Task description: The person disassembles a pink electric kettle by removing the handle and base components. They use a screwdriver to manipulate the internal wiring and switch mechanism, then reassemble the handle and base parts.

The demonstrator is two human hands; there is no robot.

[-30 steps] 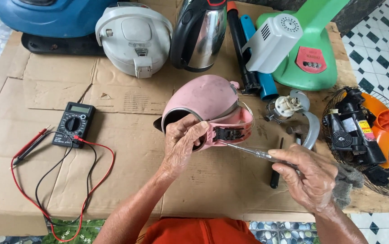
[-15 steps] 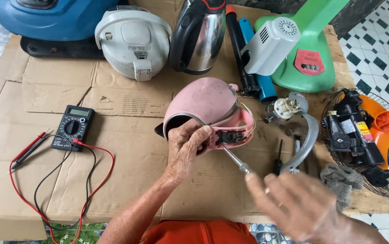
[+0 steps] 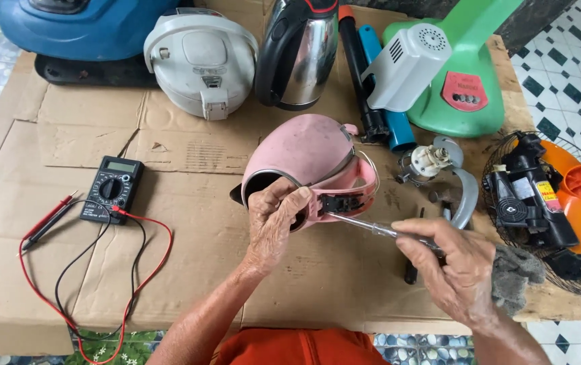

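A pink electric kettle (image 3: 307,152) lies on its side on the cardboard, its open bottom facing me. My left hand (image 3: 273,223) grips the kettle's lower rim and steadies it. My right hand (image 3: 449,267) holds a screwdriver (image 3: 365,226) by its handle. The metal shaft points left, and its tip rests at the black part at the base of the kettle's handle.
A black multimeter (image 3: 111,189) with red and black leads lies at the left. At the back stand a white rice cooker (image 3: 199,61), a steel kettle (image 3: 300,51), a green fan base (image 3: 466,81) and a blue appliance (image 3: 81,27). A fan motor and grille (image 3: 534,203) sit right.
My right hand swung out and away with the screwdriver half a second ago, and it has come back so the tip sits at the kettle's handle base again. The left hand stays put.
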